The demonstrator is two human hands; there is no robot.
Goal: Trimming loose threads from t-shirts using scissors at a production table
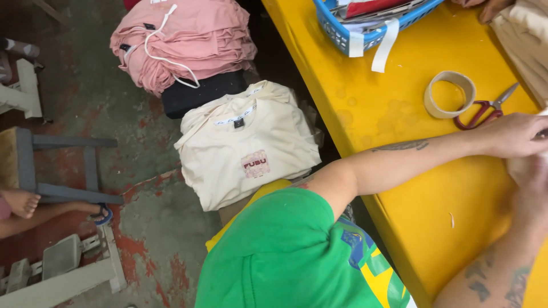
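Cream cloth (pixel 522 168) at right edge of frame, on yellow table (pixel 399 114); we see only small part. Left hand (pixel 514 135) lies on it, fingers curled, tips cut by frame edge; grip we cannot tell. Right hand (pixel 531 188) blurred just below, touching cloth; grip also unclear. Near, toward upper right: red scissors (pixel 485 109), tape roll (pixel 450 94).

Yellow table (pixel 399 188); red-handled scissors (pixel 485 108); blue basket (pixel 365 34); pink shirt stack (pixel 188 40); cream shirts (pixel 245 148) with a small reddish, probably printed, patch; green sleeve (pixel 279 251).
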